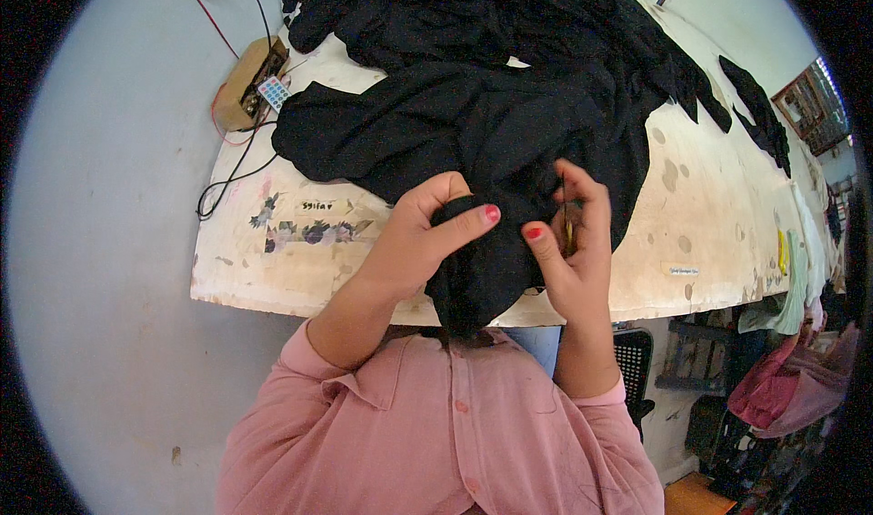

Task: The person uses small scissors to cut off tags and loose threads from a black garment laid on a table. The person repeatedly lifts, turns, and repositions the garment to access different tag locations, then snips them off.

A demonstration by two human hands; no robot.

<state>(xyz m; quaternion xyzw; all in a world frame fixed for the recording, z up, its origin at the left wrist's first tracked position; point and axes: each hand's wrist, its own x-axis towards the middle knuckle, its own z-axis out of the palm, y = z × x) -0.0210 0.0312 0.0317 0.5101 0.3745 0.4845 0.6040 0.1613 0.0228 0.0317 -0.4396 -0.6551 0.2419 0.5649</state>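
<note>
Black cloth (518,142) lies bunched over the table and hangs past its near edge toward my lap. Between thumb and curled fingers, my left hand (432,229) pinches a fold of it. My right hand (577,242) is just to the right, its thumb by the cloth and its fingers bent. Against those fingers rests a small, thin dark tool (570,231) with a gold-coloured part. Most of it is hidden in the hand, so its exact kind does not show.
More black cloth (436,15) is heaped at the far side of the pale, stained table (709,215). A wooden box with cables (245,92) and a white remote control (273,92) sit at the left by the wall. A black chair (632,360) stands below right, near hanging garments (773,388).
</note>
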